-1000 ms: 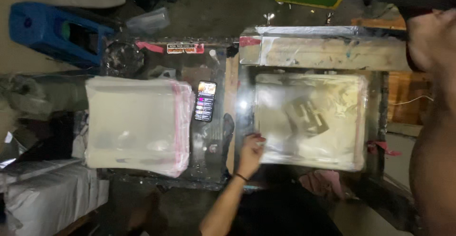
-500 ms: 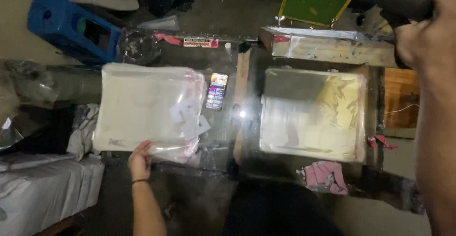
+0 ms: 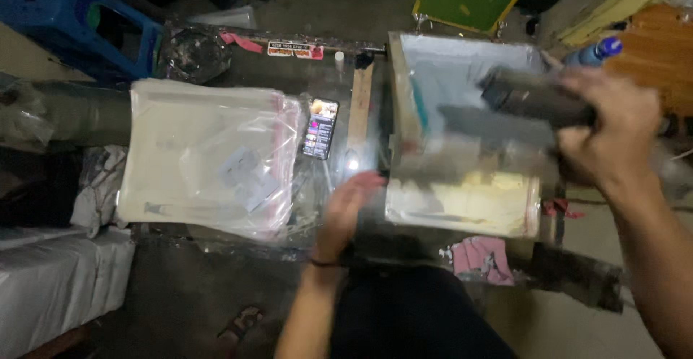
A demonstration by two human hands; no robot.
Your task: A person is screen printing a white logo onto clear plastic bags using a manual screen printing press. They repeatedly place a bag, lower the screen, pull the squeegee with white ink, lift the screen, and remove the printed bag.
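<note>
The right hand (image 3: 613, 131) is clamped on a dark squeegee handle (image 3: 538, 102) lying crosswise above the printing frame (image 3: 462, 135). The left hand (image 3: 346, 211), blurred with fingers loosely spread, hovers just left of the frame, holding nothing. Farther left of the frame lie a phone (image 3: 320, 128) and a stack of clear bags (image 3: 209, 158).

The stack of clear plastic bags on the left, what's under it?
Under the stack of clear plastic bags a dark worktable edge shows. The surface directly beneath is covered.
</note>
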